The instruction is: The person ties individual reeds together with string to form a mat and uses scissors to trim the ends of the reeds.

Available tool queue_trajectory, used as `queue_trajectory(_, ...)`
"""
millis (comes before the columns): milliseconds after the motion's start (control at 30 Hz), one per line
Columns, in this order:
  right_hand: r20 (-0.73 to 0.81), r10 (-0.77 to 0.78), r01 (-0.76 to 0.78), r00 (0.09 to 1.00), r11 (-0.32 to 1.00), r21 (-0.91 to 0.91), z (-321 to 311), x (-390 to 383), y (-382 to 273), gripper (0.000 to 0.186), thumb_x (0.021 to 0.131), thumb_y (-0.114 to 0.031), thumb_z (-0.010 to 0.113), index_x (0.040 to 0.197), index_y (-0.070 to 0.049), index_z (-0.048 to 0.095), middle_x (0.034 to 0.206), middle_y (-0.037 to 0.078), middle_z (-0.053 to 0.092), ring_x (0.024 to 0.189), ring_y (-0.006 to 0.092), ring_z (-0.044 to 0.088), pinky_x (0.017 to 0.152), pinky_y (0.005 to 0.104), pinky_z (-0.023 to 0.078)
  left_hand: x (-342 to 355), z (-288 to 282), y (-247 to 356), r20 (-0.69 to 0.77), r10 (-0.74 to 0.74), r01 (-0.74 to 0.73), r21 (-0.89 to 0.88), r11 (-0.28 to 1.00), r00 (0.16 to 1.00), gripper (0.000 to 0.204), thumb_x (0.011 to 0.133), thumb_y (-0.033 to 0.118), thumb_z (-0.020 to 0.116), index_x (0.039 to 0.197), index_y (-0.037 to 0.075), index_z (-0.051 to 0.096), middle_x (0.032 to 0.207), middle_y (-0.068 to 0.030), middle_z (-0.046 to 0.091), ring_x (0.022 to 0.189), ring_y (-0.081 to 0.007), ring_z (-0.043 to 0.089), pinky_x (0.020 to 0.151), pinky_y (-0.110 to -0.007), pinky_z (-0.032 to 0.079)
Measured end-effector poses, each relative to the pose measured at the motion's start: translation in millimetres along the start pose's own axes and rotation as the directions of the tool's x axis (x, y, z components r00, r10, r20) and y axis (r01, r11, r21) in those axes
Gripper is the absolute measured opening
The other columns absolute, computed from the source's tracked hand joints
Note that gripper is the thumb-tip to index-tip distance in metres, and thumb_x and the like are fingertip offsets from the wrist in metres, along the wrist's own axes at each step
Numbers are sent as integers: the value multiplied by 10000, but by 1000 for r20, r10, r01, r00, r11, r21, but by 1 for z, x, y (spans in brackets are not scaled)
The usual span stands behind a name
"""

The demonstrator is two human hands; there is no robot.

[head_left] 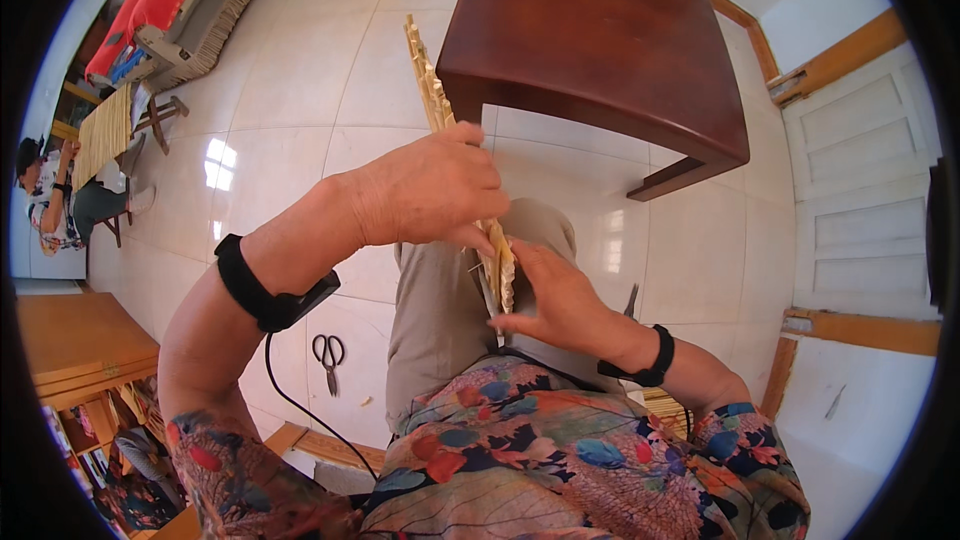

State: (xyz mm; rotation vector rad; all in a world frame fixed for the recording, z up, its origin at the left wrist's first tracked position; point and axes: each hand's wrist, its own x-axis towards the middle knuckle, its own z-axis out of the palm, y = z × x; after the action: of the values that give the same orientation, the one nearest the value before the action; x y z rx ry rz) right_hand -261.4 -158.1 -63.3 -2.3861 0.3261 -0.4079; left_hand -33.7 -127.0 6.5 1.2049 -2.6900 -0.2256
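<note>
A long bundle of pale yellow straw, perhaps plaited, (430,85) runs at a slant above my lap, its far end beside the wooden table. My left hand (425,190) is closed around its middle from above, fingers curled, hiding that stretch of straw. Below it, my right hand (560,300) bends around the near end from the right; its fingertips touch the straw and the thumb lies by the lower tip. A few loose strands stick out between the hands. Both wrists wear black bands.
A dark red-brown wooden table (600,40) stands ahead. Black-handled scissors (329,360) lie on the tiled floor at left. Another person (65,195) sits far left with a yellow slatted sheet (102,135). A wooden cabinet (90,340) stands at left. More straw (660,405) lies beside my right hip.
</note>
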Motion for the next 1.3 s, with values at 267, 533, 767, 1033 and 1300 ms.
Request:
queue_trajectory(267, -68, 248, -212, 966, 920, 331, 18, 9, 0, 450, 815, -126, 607, 1214, -41, 418, 1049, 182, 539, 896, 344, 554, 748, 375, 462, -14, -15, 14, -128, -202, 200, -26, 979, 971, 294, 743, 345, 628, 692, 75, 522, 666, -63, 530, 729, -260, 525, 699, -351, 424)
queue_trajectory(533, -381, -138, 208, 914, 967, 148, -38, 73, -42, 364, 795, -62, 599, 1141, -64, 484, 938, 147, 551, 812, 331, 572, 677, 352, 472, -51, -94, 57, -449, -478, 524, -23, 851, 755, 252, 715, 199, 709, 737, 13, 541, 676, -93, 514, 618, -232, 490, 561, -298, 411)
queue_trajectory(767, -422, -719, 556, 553, 695, -456, -137, 107, -114, 412, 710, -60, 662, 1096, -39, 518, 819, 97, 519, 645, 256, 561, 534, 327, 466, -56, -150, 116, -719, -558, 572, -271, 774, 414, 175, 821, 164, 634, 811, 1, 571, 664, 42, 473, 630, -19, 413, 532, -187, 350)
queue_trajectory(1033, 120, -816, 678, 565, 377, -631, -193, 130, -141, 299, 770, -282, 643, 976, -78, 572, 761, 65, 531, 609, 254, 568, 504, 336, 460, -31, -75, 128, -757, -652, 10, -652, 758, 31, 221, 915, 211, 524, 951, -1, 577, 755, 33, 555, 685, -13, 470, 596, -169, 410)
queue_trajectory(1300, 426, -663, 780, 615, 433, -452, -157, 162, -95, 298, 837, -377, 544, 939, -99, 582, 768, 81, 536, 605, 290, 573, 533, 373, 462, -11, 18, 90, -533, -844, -440, -745, 502, -60, 306, 943, 292, 451, 1012, 8, 540, 850, 6, 551, 779, -38, 491, 696, -193, 429)
